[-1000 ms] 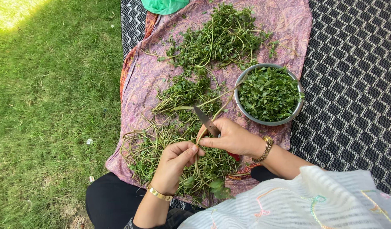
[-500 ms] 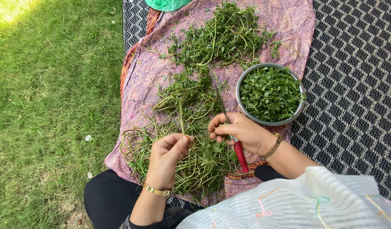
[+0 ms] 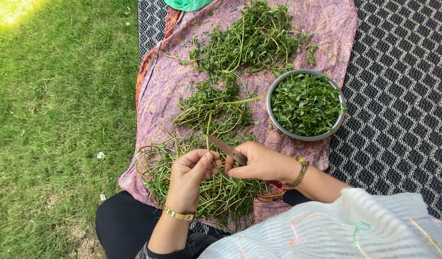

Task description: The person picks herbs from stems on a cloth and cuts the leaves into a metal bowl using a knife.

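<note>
My left hand (image 3: 189, 176) pinches a thin green stem (image 3: 208, 128) that rises from its fingertips. My right hand (image 3: 259, 163) grips a knife (image 3: 227, 149) with a red handle; the blade points left and touches the stem just above my left thumb. Both hands hover over a heap of stripped stalks (image 3: 182, 168) on a pink patterned cloth (image 3: 158, 86). A steel bowl (image 3: 341, 120) filled with picked green leaves stands to the right of the knife. A pile of leafy sprigs (image 3: 245, 41) lies further up the cloth.
Grass (image 3: 58, 120) covers the ground on the left. A black and white woven mat (image 3: 403, 86) lies under the cloth and spreads to the right. A green bag (image 3: 187, 4) shows at the top edge. My dark-clothed knees (image 3: 122, 225) sit at the bottom.
The knife has swung from upright to lying leftwards against the stem. My right hand has come down toward my left hand.
</note>
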